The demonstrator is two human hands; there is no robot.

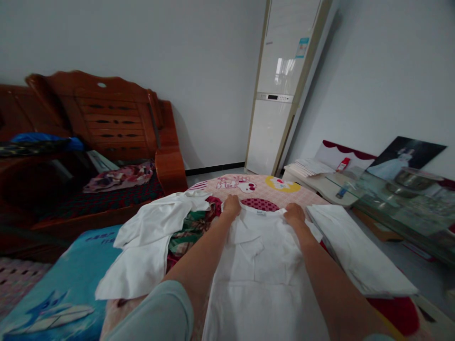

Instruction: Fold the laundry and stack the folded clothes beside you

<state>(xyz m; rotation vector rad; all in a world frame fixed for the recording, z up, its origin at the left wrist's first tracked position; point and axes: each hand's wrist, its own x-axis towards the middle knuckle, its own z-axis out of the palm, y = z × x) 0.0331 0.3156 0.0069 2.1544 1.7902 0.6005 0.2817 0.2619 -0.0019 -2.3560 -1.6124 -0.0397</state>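
Mostly smooth white garment (256, 272), faintly creased, small neck label (261, 213)

Shirt (263, 265) lies on a cloth cover (265, 182), garment (149, 232) left, apparently another garment (359, 248) right.

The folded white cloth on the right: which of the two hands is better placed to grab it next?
Probably the right hand. It is on the white garment, close to the folded white cloth. The left hand is on the garment too, but farther away, and would have to reach across.
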